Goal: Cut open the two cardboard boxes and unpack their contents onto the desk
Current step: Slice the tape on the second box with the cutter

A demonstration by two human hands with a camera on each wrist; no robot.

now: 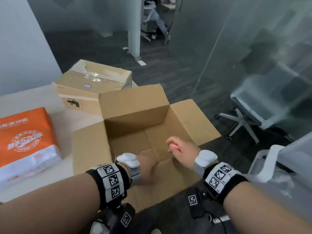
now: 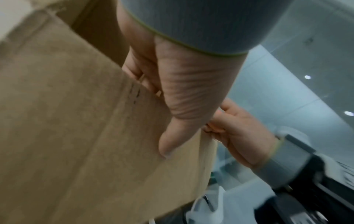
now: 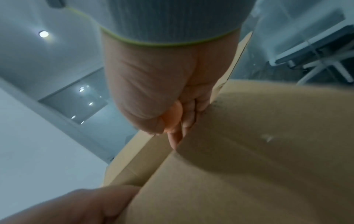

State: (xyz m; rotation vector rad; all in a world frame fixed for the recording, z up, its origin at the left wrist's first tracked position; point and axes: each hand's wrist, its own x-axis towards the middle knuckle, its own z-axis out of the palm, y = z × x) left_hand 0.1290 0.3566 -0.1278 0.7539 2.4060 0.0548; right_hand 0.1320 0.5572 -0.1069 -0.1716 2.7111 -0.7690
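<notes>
An open cardboard box (image 1: 133,105) stands at the desk's right end, flaps spread, and I see nothing inside it. My left hand (image 1: 146,168) grips its near flap (image 1: 160,183). In the left wrist view the thumb (image 2: 172,141) lies on the flap (image 2: 76,121) with the fingers behind it. My right hand (image 1: 180,147) holds the same edge near the right corner, its fingers (image 3: 191,113) curled over the cardboard (image 3: 249,151). A second box (image 1: 94,80), taped shut, lies behind on the left.
An orange and white pack of copy paper (image 1: 27,137) lies on the white desk (image 1: 70,114) at the left. The open box's right flap overhangs the desk edge. A glass wall and an office chair (image 1: 249,112) are to the right, a white container (image 1: 278,166) beside my right arm.
</notes>
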